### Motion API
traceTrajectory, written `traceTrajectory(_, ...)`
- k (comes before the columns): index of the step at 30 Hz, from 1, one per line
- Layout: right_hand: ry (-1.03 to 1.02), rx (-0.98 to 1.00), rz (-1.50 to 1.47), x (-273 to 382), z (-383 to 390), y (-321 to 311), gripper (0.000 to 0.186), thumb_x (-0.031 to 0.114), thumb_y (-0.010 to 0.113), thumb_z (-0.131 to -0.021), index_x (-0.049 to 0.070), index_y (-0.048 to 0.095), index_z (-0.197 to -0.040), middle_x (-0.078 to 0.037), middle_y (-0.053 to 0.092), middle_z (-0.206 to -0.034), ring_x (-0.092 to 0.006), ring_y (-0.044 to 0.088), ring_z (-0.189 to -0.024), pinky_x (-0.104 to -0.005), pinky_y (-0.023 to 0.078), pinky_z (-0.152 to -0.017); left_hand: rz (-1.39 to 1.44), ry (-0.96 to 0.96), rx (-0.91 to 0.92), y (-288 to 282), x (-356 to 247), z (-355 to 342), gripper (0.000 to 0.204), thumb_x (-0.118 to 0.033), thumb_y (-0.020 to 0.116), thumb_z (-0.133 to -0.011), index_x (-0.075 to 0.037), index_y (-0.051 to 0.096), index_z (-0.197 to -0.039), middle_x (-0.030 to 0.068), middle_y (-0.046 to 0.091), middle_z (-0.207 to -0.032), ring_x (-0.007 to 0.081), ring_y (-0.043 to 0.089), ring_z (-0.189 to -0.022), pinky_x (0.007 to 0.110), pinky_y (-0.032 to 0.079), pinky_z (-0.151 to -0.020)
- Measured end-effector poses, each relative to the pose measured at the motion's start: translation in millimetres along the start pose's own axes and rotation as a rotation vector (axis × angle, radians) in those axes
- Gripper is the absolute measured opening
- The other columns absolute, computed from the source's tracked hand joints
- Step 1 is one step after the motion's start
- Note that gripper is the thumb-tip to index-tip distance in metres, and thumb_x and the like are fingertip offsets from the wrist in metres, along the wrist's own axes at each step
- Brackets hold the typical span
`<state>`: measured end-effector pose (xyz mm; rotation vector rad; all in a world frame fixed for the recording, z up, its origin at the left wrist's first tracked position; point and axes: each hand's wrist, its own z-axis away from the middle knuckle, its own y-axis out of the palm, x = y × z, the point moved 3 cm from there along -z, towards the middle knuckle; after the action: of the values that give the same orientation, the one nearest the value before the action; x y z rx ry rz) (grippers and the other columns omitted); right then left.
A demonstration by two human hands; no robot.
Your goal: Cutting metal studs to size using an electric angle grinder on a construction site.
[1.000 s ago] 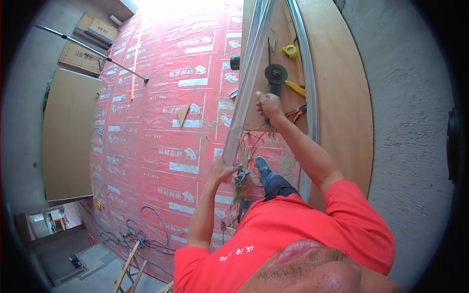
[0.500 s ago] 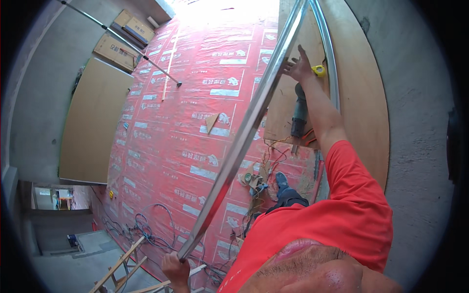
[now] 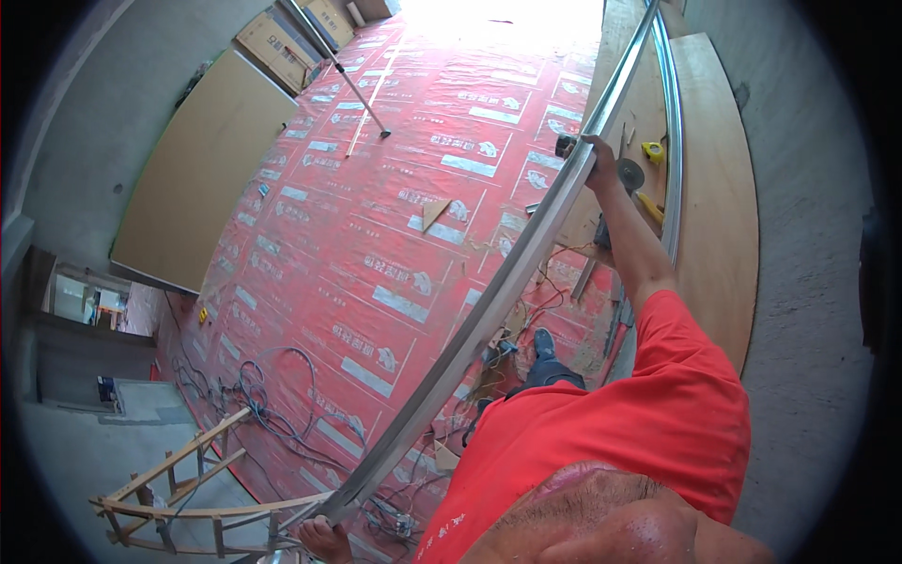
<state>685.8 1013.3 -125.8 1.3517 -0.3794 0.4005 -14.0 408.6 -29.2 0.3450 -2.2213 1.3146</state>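
Note:
A long silver metal profile (image 3: 470, 352) slants across the view from lower left to upper right. At its near end my left hand (image 3: 325, 540) is closed round the edge. Farther up, my right hand (image 3: 601, 167) grips the same profile with its fingers wrapped over it; some of the fingers are hidden. Just beyond that hand lie a round dark disc (image 3: 630, 174), a yellow tape measure (image 3: 654, 150) and a yellow-handled tool (image 3: 648, 209) on a wooden board. Another metal profile (image 3: 673, 122) runs along the board to the right.
Red printed sheeting (image 3: 310, 226) covers the floor. Hoses and cables (image 3: 272, 395) coil at lower left beside a wooden ladder-like frame (image 3: 178, 475). A large tan panel (image 3: 202, 174) leans on the left wall, near a thin pole (image 3: 362, 99). Plywood (image 3: 719, 197) stands along the right wall.
My right hand, spread open beside the profile before, is now closed on it. The profile has shifted, its far part swinging right in view. My left hand keeps its hold on the near end.

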Motion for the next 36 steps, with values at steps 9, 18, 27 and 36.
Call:
traceTrajectory(9,-0.068,0.201,0.029,-105,78,128,0.039,0.032,0.058,-0.089,-0.005,0.053,-0.1,-0.016,0.06,-0.09,-0.0303,0.062,-0.087,-0.0468,0.053,-0.084,-0.067,-0.501,0.522,74,15,172,0.051,-0.024,0.065,-0.077,0.003,0.046,-0.115,0.0224,0.049,-0.121,0.0403,0.045,-0.121,0.049,0.031,-0.111)
traceTrajectory(18,-0.34,0.47,-0.032,-81,40,291,0.025,0.008,0.055,-0.081,-0.005,0.054,-0.102,-0.015,0.059,-0.086,-0.0287,0.063,-0.079,-0.0416,0.054,-0.076,-0.001,-0.928,0.649,33,65,155,0.05,-0.006,0.053,-0.079,0.002,0.044,-0.127,0.025,0.048,-0.127,0.0414,0.041,-0.124,0.049,0.026,-0.111)
traceTrajectory(27,-0.364,0.541,0.024,-267,61,373,0.028,0.009,0.054,-0.082,-0.01,0.055,-0.102,-0.02,0.064,-0.088,-0.0328,0.067,-0.079,-0.0428,0.055,-0.076,0.093,-0.711,0.178,-72,60,-44,0.052,0.001,0.062,-0.074,0.001,0.046,-0.123,0.0201,0.052,-0.12,0.0382,0.044,-0.12,0.049,0.03,-0.108)
traceTrajectory(36,-0.16,0.559,0.205,-390,128,351,0.02,0.002,0.053,-0.079,-0.005,0.061,-0.096,-0.008,0.064,-0.088,-0.0173,0.064,-0.082,-0.028,0.049,-0.074,0.357,-0.566,0.038,-13,14,-181,0.096,-0.016,0.081,-0.061,0.0,0.028,-0.14,0.0252,0.039,-0.134,0.0429,0.038,-0.125,0.049,0.031,-0.106)
